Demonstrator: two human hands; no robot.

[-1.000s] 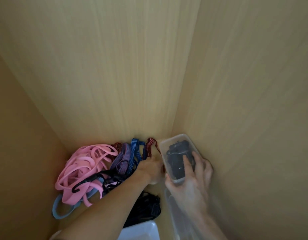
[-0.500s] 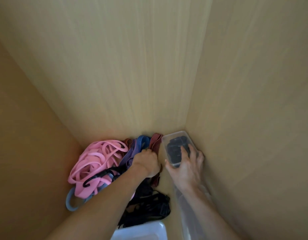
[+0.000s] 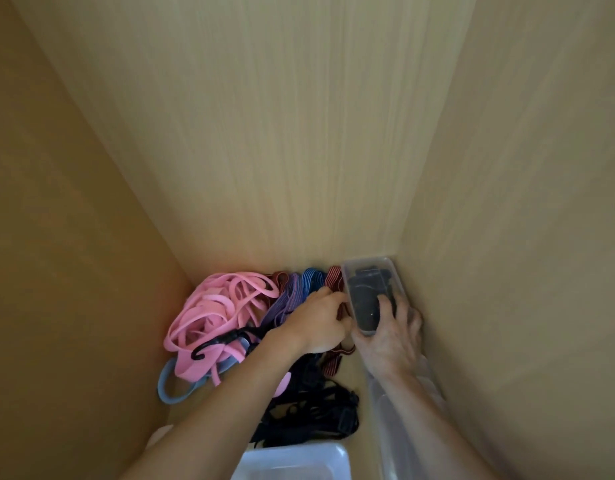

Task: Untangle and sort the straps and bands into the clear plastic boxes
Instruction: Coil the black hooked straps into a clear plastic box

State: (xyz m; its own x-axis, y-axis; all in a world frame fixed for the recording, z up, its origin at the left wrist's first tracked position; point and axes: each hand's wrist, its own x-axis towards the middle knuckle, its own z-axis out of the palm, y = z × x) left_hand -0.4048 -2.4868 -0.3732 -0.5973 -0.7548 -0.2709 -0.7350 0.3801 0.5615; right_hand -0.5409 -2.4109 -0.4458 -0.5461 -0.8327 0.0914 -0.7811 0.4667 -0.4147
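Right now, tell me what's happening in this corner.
A person is sorting straps in a wooden corner. The right hand grips a clear box set in the corner and holding dark straps. The left hand curls its fingers round the striped bands beside it. Pink bands and black straps lie unsorted on the left.

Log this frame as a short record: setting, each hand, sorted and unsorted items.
setting: light wooden cabinet interior
left hand: fingers curled among striped elastic bands; grip hidden
right hand: grips small clear plastic box, in back right corner
sorted: black rolled straps in that box
unsorted: pink rubber bands, black webbing straps heap
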